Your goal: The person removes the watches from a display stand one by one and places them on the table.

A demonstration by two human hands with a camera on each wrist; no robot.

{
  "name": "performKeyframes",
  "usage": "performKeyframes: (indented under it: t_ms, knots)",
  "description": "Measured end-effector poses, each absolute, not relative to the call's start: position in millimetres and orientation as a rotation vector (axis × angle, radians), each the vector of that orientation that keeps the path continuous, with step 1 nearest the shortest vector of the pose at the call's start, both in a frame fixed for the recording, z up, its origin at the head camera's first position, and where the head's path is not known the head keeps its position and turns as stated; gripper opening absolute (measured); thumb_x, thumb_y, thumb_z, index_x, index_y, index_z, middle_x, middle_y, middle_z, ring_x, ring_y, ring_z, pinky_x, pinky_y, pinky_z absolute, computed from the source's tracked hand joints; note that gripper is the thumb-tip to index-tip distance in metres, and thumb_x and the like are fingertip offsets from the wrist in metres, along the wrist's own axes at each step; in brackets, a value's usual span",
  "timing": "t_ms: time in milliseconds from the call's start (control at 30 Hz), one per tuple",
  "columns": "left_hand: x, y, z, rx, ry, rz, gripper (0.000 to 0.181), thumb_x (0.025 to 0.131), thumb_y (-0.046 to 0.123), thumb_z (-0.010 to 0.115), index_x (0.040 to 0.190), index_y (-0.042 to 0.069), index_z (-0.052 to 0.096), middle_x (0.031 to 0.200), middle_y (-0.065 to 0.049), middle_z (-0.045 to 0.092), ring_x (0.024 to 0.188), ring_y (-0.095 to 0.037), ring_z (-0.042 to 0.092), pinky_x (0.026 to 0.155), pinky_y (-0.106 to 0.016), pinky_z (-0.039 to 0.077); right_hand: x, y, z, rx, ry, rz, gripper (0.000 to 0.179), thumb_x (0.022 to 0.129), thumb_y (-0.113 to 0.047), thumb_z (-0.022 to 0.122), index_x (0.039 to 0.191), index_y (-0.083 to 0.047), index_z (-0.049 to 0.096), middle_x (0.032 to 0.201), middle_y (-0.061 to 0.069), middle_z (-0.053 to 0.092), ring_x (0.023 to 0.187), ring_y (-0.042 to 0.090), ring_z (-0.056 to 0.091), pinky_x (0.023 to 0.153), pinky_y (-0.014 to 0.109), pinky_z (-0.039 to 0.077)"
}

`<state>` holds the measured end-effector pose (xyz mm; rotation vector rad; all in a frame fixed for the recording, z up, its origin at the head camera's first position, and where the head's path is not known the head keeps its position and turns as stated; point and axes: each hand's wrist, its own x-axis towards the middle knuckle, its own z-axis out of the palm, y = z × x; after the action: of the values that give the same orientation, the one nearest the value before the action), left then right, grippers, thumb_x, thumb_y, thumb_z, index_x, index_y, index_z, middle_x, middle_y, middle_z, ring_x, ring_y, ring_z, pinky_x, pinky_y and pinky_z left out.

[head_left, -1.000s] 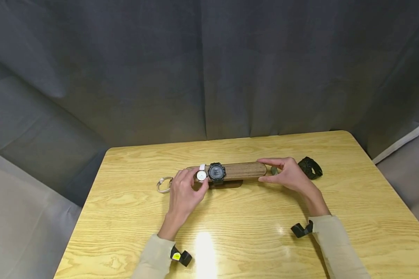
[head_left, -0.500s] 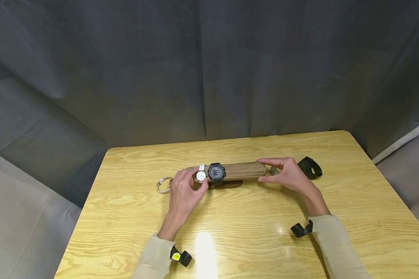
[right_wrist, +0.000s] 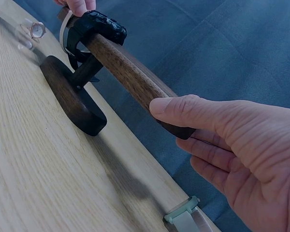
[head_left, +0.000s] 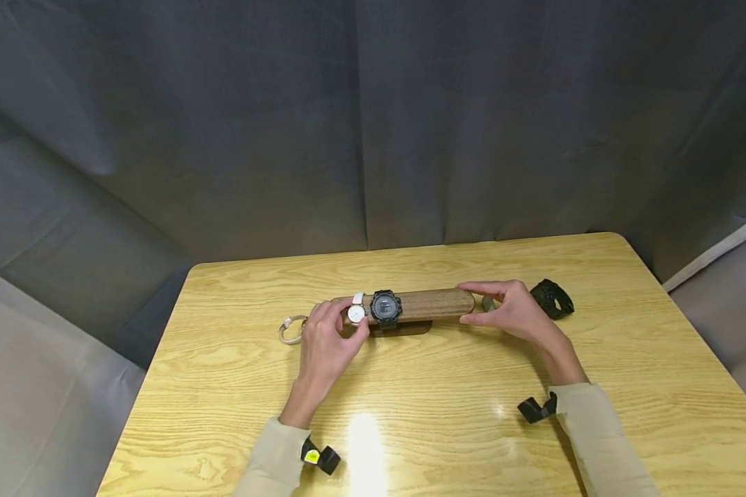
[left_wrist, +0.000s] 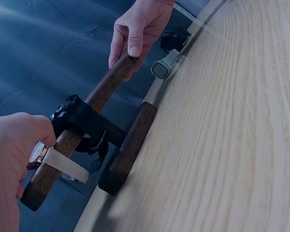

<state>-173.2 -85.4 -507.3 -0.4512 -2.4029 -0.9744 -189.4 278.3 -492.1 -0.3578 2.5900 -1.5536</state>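
A dark wooden watch stand [head_left: 435, 304] has a long rounded bar on a post, above an oblong base [left_wrist: 128, 152]. Around the bar, left of its middle, sits a chunky black digital watch [head_left: 386, 308]. Left of that, a white-strapped wristwatch [head_left: 356, 315] with a white dial is looped round the bar too. My left hand [head_left: 328, 343] pinches this white watch between thumb and fingers. With thumb and fingers on opposite sides, my right hand [head_left: 517, 312] grips the bar's right end. The bar's left end is mostly behind my left hand in the head view.
Right of the stand lie another black watch [head_left: 552, 299] and a pale green watch [left_wrist: 162, 69], partly hidden by my right hand in the head view. A small light-strapped watch [head_left: 291, 330] lies left of the stand. Dark curtain [head_left: 360, 138] hangs behind the table [head_left: 447, 414].
My left hand and the white watch have shifted slightly left along the bar, widening the gap to the black watch. My right hand stays on the bar's end.
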Motion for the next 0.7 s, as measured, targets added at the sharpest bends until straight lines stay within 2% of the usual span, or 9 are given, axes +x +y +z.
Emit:
performKeyframes:
  t_ms: [367,700]
  knots:
    - [-173.1,-87.1,-505.7,-0.447,-2.389,-0.983,0.036,0.084,0.022,0.084,0.112,0.002,0.077,0.070,-0.002,0.057,0.066,-0.011,0.046,0.054,-0.021,0.040,-190.0,280.3,-493.3,-0.365,2.581,-1.564,0.058,0.081,-0.032,0.092,0.133,-0.020,0.073,0.139,0.008,0.067,0.143,0.035,0.049,0.117,0.069,0.034]
    - [-172.0,-87.0,-504.1,-0.446,-2.384,-0.992,0.035,0.084,0.021,0.084,0.112,0.003,0.077,0.070,-0.001,0.057,0.065,-0.010,0.045,0.054,-0.022,0.040,-189.5,279.9,-492.8,-0.370,2.595,-1.550,0.058,0.080,-0.034,0.093,0.133,-0.020,0.073,0.138,0.007,0.068,0.141,0.034,0.051,0.117,0.068,0.035]
